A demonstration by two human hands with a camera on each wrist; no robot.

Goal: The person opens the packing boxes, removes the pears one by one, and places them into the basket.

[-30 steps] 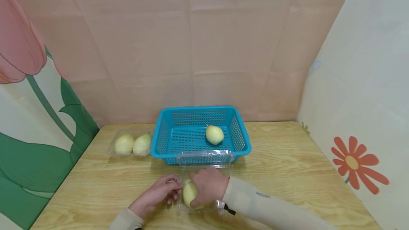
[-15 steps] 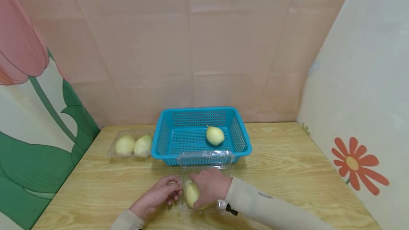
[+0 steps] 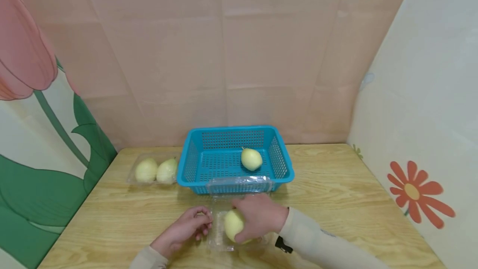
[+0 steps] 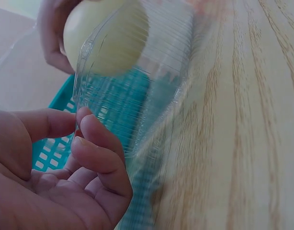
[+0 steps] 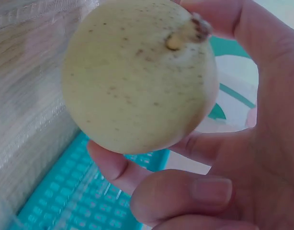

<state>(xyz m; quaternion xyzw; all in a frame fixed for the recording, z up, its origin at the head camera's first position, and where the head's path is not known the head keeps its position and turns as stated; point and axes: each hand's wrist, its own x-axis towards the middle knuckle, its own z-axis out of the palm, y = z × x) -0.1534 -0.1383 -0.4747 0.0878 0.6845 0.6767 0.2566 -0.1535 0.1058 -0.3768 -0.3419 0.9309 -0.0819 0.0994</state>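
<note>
My right hand (image 3: 261, 215) grips a pale yellow pear (image 3: 233, 225) over an opened clear plastic clamshell box (image 3: 220, 240). In the right wrist view the thumb and fingers curl round the pear (image 5: 137, 76), whose brown-spotted end is visible. At the box's left edge is my left hand (image 3: 188, 226); the left wrist view shows its thumb and index finger pinching the thin plastic rim (image 4: 79, 100). The box's raised lid (image 3: 239, 184) leans toward the basket. My right hand hides part of the box's inside.
Behind the box stands a blue perforated basket (image 3: 291, 173) with one pear (image 3: 252, 160) inside. Left of the basket, a clear container (image 3: 130, 177) holds two pears (image 3: 146, 170). All rest on a wooden table (image 3: 328, 186), with fabric hanging behind and at the sides.
My right hand has shifted to the right with the pear, baring the left part of the box. My left hand has stayed at the box's edge.
</note>
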